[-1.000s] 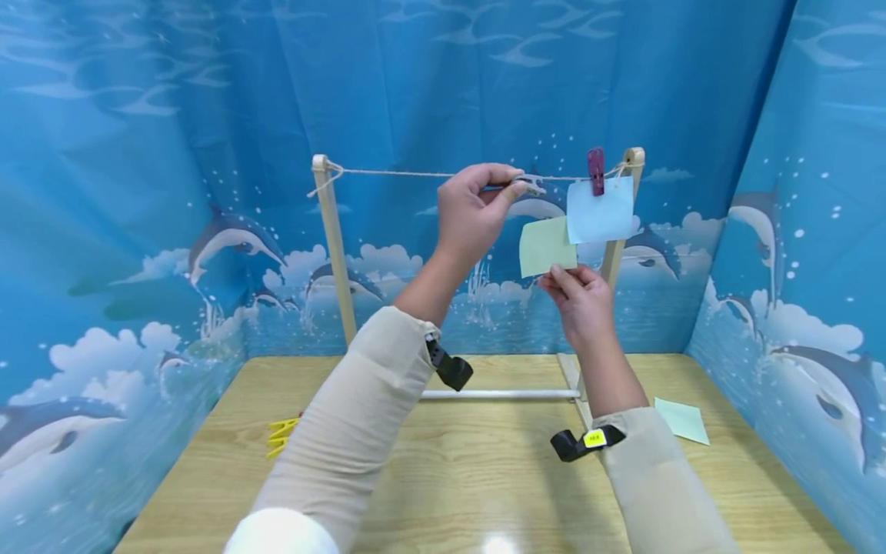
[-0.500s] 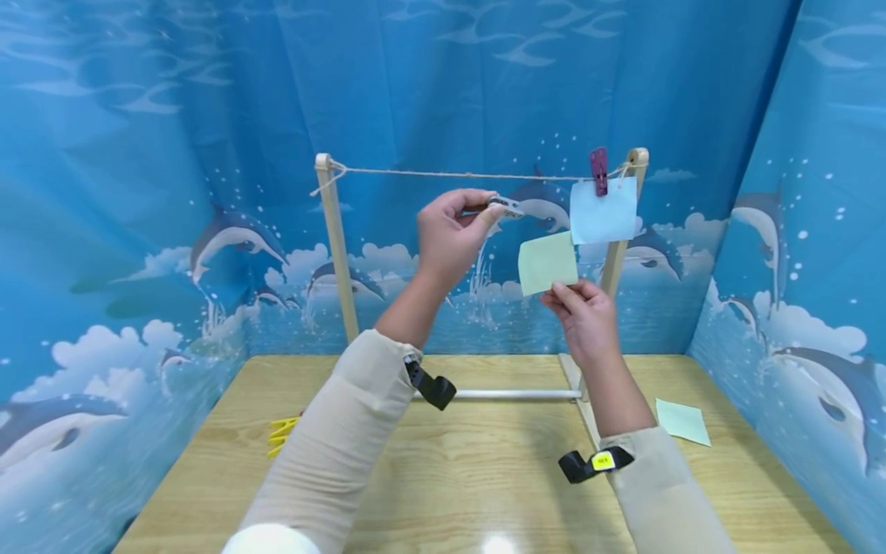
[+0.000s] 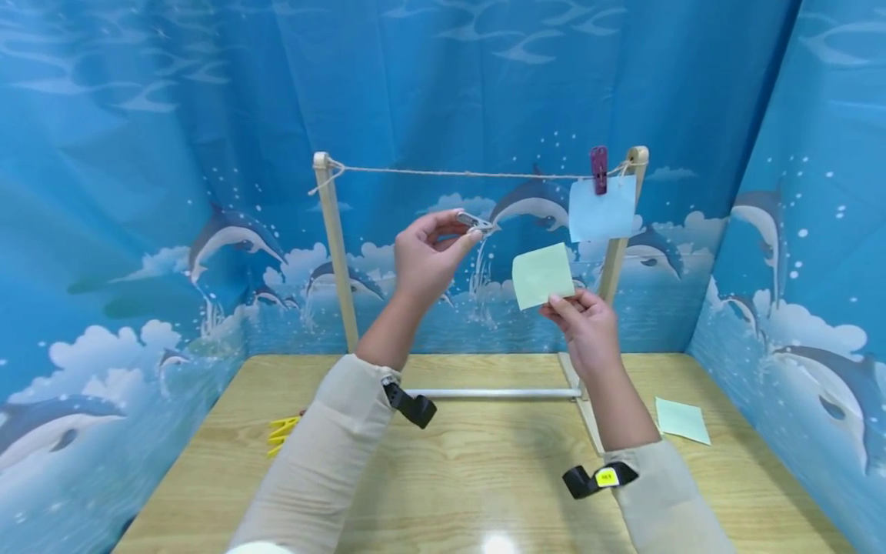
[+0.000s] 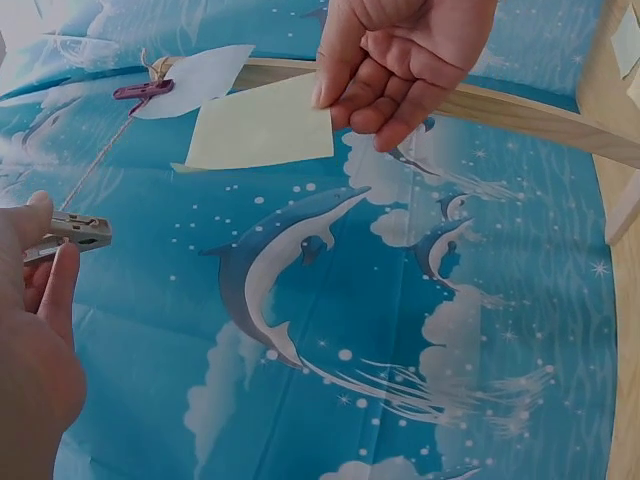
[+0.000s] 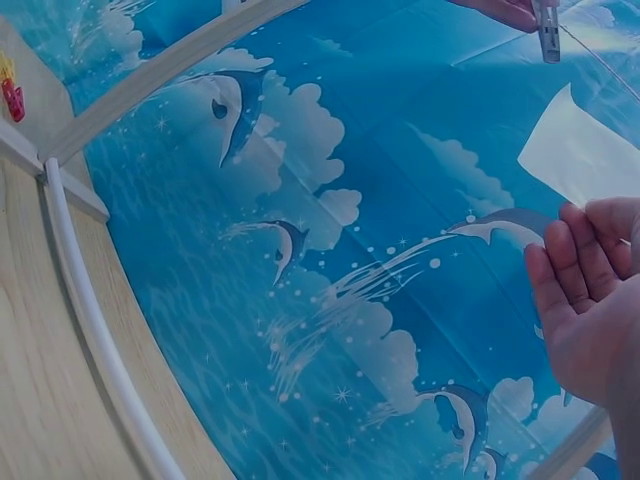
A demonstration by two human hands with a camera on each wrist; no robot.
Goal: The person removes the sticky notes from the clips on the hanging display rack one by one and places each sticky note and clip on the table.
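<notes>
Gray clothespin (image 3: 474,222) is pinched in left hand (image 3: 431,258), thumb below, hand raised but lower than string (image 3: 429,172). Green note (image 3: 543,277) is pinched at its lower edge by right hand (image 3: 588,329), held below and left of clipped blue note (image 3: 602,214).

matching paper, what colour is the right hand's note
The note is pale green, clearest in the head view.
</notes>
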